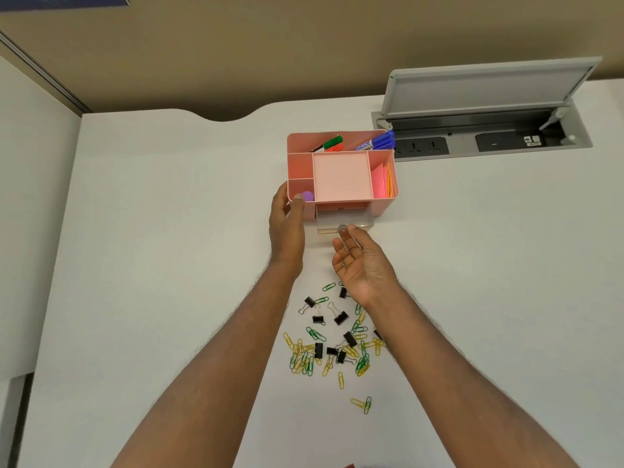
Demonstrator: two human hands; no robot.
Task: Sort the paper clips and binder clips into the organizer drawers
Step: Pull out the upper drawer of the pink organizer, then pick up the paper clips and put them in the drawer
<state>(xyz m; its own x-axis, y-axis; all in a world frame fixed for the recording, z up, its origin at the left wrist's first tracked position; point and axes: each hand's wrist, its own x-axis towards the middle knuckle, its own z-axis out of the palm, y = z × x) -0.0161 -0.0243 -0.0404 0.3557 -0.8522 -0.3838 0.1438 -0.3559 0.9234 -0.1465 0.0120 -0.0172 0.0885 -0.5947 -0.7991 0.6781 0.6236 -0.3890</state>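
Your left hand [287, 228] grips the near left corner of the pink organizer [341, 170], thumb hooked over the rim and fingers against the side wall. Your right hand [361, 261] is palm up with its fingers loosely curled, the fingertips at the round knob [342, 228] of the one clear drawer [344, 221], which stands pulled out from the organizer's front; whether you are pinching the knob or only touching it is hard to tell.

The organizer has five top compartments. The back one holds three markers [354, 143]: green, red and blue. The right one holds pink and orange sticky notes [381, 184]. A purple ball [308, 196] sits in the near left one, partly behind your thumb.

The clips are all on the white desk [169, 265], between your forearms and well short of the drawer. You can count about nine black binder clips [339, 317]; one is cut off by your right wrist and another by your forearm. The paper clips [304, 361], yellow and green, lie tangled in heaps, too overlapped to count; two lie apart nearest you. An open socket box [483, 136] is set in the desk beyond.
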